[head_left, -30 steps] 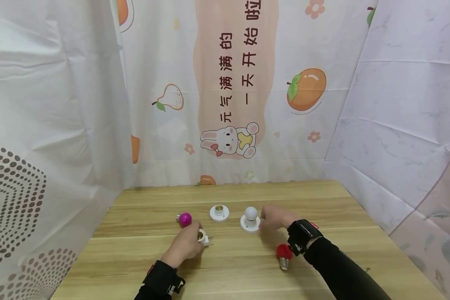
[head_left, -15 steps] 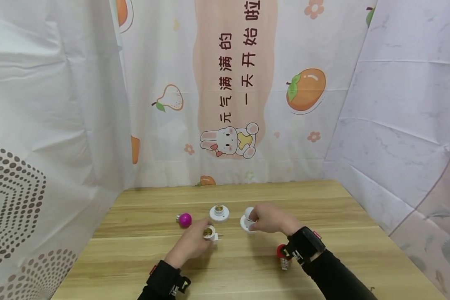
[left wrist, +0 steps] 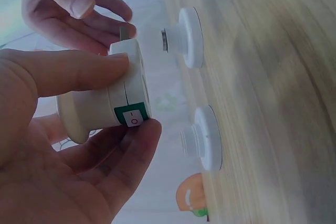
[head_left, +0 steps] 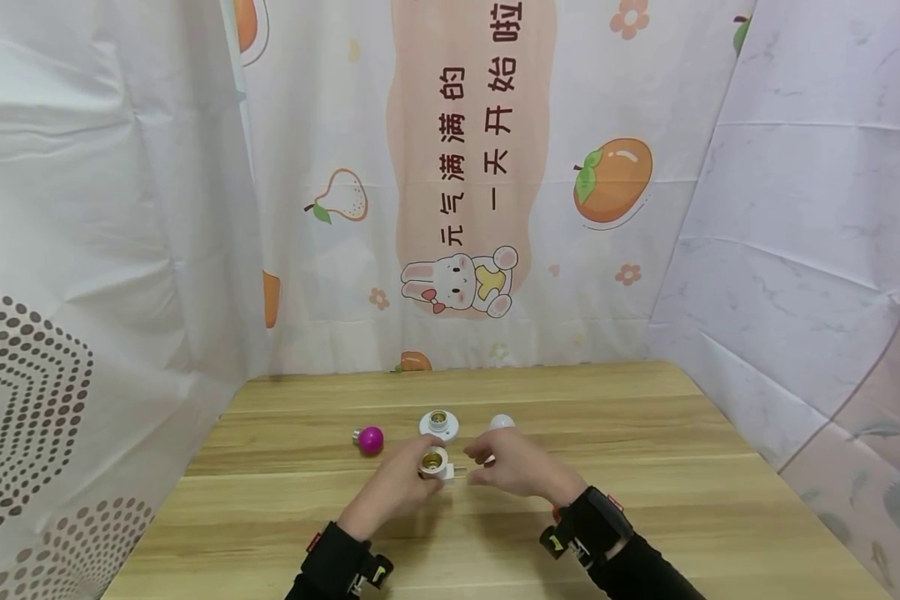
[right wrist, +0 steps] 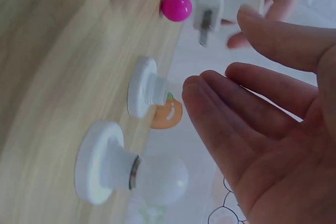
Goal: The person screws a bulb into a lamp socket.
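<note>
My left hand [head_left: 396, 487] grips a white plug-in lamp socket [head_left: 424, 475], its brass-lined opening facing up and its metal prongs pointing right. In the left wrist view the thumb and fingers close around it, beside a small switch [left wrist: 133, 115] with a green surround. Just right of the prongs is my right hand [head_left: 528, 468], its fingers loosely extended and holding nothing. Behind that hand, a white bulb [head_left: 502, 421] stands upright in a round white lamp base [right wrist: 90, 169]. A second round base [head_left: 429, 427], without a bulb, sits behind the left hand.
A magenta bulb [head_left: 371, 440] lies on the wooden table [head_left: 270, 500] left of the bases. The red bulb [head_left: 557, 515] is mostly hidden behind the right wrist. A printed curtain [head_left: 330, 275] hangs along the table's far edge.
My left hand has carried the plug-in socket to the right. The right hand reached over the white bulb, then came left and nearer, towards the prongs; the bulb stays in its base.
</note>
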Tool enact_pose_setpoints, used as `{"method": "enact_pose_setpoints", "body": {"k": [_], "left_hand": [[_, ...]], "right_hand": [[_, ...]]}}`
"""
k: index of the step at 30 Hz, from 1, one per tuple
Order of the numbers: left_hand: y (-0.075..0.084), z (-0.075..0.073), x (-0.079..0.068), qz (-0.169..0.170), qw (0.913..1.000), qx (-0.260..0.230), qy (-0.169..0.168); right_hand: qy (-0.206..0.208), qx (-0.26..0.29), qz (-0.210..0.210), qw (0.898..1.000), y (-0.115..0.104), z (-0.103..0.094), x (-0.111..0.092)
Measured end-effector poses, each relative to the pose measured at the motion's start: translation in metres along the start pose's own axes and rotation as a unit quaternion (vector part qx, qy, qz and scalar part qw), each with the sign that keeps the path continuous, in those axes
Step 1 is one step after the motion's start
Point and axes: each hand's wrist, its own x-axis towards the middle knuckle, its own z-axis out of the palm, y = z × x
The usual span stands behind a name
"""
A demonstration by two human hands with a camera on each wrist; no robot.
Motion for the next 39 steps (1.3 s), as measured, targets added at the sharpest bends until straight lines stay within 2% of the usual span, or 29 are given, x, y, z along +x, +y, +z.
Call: {"method": "enact_pose_setpoints", "body": {"k": [11,24,34,39], "left_hand": [[0.005,0.004,-0.001,0.020,0.9995,-0.024,-0.007],[0.010,0.007,-0.001,0.030,0.9988,-0.038,-0.011],[0.008,0.007,-0.001,0.040,0.9903,-0.129,0.030],[0.007,0.006,0.001,0.020,0.9806,-0.188,0.051]], "right_hand": [[-0.002,0.053,-0.001,0.999,0.002,0.015,-0.001],[0.000,0.057,-0.020,0.998,0.005,0.017,-0.003],[0.038,0.076,-0.018,0.996,0.007,0.016,-0.007],[0.054,0.103,-0.017,0.993,0.008,0.017,-0.009]]}}
